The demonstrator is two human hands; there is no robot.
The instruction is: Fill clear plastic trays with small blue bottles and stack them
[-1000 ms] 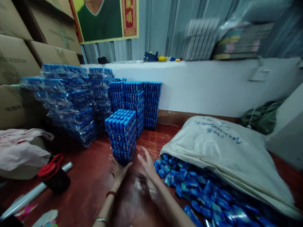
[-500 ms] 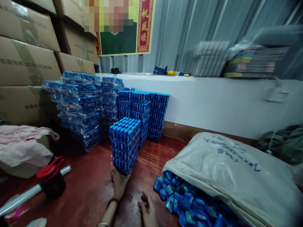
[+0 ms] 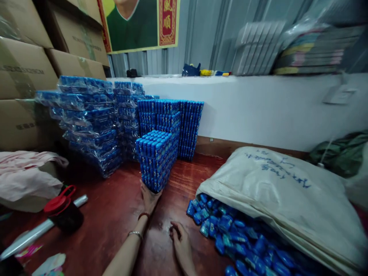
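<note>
A tall block of stacked blue packs [image 3: 155,161] stands on the dark red table [image 3: 109,214], near the middle of the view. My left hand [image 3: 150,199] is wrapped round the bottom of its near end. Blue stacks [image 3: 169,111] rise right behind that block. My right hand [image 3: 180,239] rests low over the table, right of my left forearm, its fingers loosely curled and apart with nothing visible in them. Loose blue packs [image 3: 227,226] spill from the mouth of a white sack [image 3: 276,184] on the right.
Plastic-wrapped blue bundles [image 3: 89,119] are piled at the left, before cardboard boxes [image 3: 23,73]. A black jar with a red lid [image 3: 67,216], a silvery roll [image 3: 31,239] and pink cloth [image 3: 27,168] lie at the near left. A white ledge [image 3: 258,111] runs behind.
My left hand has moved forward with the blue block, which now stands closer to the stacks behind. My right hand stays low over the table. The camera view has shifted.
</note>
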